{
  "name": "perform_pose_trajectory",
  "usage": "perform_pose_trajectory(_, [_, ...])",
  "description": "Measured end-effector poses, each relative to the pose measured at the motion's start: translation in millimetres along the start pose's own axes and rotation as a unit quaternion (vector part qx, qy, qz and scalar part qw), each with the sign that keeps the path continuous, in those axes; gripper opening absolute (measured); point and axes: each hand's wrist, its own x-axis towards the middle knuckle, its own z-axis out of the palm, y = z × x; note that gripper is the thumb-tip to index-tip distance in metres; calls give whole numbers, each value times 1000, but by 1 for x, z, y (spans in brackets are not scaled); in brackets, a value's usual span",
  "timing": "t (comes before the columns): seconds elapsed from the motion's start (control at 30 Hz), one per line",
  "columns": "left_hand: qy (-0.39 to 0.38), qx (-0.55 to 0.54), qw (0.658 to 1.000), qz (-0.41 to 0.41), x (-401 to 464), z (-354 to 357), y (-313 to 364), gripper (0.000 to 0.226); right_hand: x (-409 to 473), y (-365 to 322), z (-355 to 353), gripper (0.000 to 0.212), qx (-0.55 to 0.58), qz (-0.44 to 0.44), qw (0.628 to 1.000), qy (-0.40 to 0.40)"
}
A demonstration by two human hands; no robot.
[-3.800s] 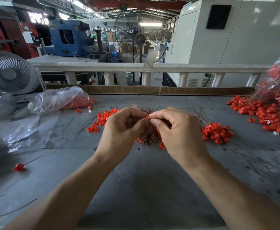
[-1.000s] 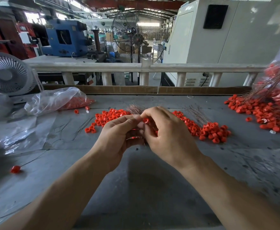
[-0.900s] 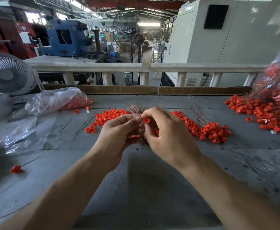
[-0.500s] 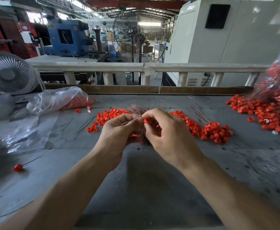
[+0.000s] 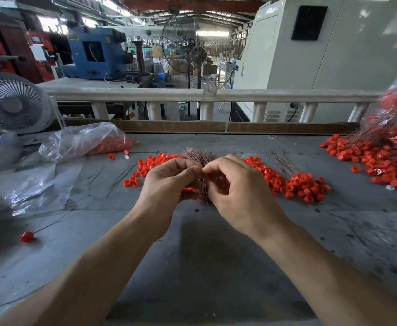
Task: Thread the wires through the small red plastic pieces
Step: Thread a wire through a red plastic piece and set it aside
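Observation:
My left hand (image 5: 169, 184) grips a bundle of thin copper-coloured wires (image 5: 198, 157) that fans out above its fingers and pokes out below at the palm. My right hand (image 5: 235, 187) is curled right beside it, thumb and forefinger meeting the left fingertips; a small red plastic piece (image 5: 210, 177) shows just behind them, mostly hidden. Loose red pieces (image 5: 294, 183) lie in a band on the grey table (image 5: 204, 267) behind both hands.
A clear bag of red pieces (image 5: 86, 143) lies at the back left beside a white fan (image 5: 11, 104). A heap of wired red pieces (image 5: 381, 158) fills the right. One wired piece (image 5: 26, 236) lies near left. More wires (image 5: 278, 161) rest behind my right hand. A wooden ledge (image 5: 216, 127) bounds the table's back.
The red piece that showed plainly between my fingertips is now tucked behind them. Both hands have stayed together over the same spot, with small finger shifts.

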Motion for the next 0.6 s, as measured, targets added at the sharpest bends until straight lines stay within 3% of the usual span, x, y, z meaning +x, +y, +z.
perform_pose_trajectory(0.13, [19, 21, 1000, 7, 0, 1, -1, 2, 0, 0, 1, 18, -3, 8, 1000, -12])
perform_pose_trajectory(0.6, [57, 20, 998, 19, 3, 0, -1, 8, 0, 3, 1, 15, -23, 9, 999, -43])
